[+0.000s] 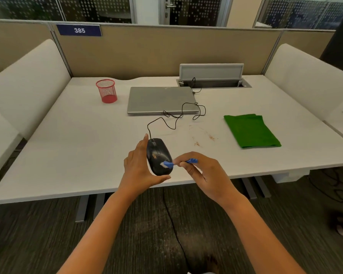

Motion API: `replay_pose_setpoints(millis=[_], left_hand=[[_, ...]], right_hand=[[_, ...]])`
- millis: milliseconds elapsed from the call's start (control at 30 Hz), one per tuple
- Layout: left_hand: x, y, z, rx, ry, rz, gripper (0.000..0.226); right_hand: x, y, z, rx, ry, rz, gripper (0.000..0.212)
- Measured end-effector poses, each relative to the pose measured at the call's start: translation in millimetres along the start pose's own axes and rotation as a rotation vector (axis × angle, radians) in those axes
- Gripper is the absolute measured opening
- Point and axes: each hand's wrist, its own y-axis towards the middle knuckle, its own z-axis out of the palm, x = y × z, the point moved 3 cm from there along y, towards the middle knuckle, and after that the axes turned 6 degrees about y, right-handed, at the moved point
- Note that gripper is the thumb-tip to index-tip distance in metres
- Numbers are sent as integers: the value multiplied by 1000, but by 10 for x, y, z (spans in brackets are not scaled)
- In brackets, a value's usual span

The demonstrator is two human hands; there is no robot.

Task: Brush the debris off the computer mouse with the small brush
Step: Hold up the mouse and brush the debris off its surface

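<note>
Table (pixel 71 155): big, white, flat, with grey legs under its near edge.
Back wall (pixel 166 50): a tan divider stands along the table's far edge, with a blue sign (pixel 79 30) that says 385.
Side panels (pixel 28 76): white and rounded, one at the table's left edge, one at its right.
Floor (pixel 48 234): dark grey striped carpet.
Windows (pixel 95 6): glass walls with white dots, behind the divider.
Door (pixel 169 8): pale, with a metal handle.

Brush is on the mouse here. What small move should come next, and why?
Probably a short sweep up the mouse toward the reddish specks near its middle: the left hand holds it, while the right hand has the blue brush on the rear, where a pale smear shows.
</note>
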Motion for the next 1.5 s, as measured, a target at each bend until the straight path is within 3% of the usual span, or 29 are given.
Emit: replay_pose_setpoints(millis=[133, 333, 433, 533, 733, 933, 1167, 1333, 1500], left_hand=[[-8, -2, -21, -6, -18, 4, 120], [32, 2, -72, -14, -11, -1, 120], [16, 0, -67, -14, -20, 10, 120], [10, 8, -70, -27, -30, 26, 119], [38, 12, -110, -35, 12, 23, 119], [8, 21, -86, -33, 20, 42, 121], [22, 27, -128, -25, 37, 23, 121], [3, 17, -134, -27, 24, 20, 122], [-13, 3, -135, -21, 83, 60, 127]], right_hand=[[-74, -10, 83, -36, 105, 90, 35], [-192, -94, 10, -252, 236, 135, 22], [-115, -70, 151, -211, 337, 140, 21], [-112, -80, 251, -127, 296, 162, 21], [-238, -131, 122, -228, 261, 179, 17], [-167, -83, 306, -149, 279, 173, 23], [-358, -136, 122, -333, 383, 271, 17], [-238, -50, 185, -271, 325, 211, 16], [-139, 23, 140, -320, 172, 143, 27]])
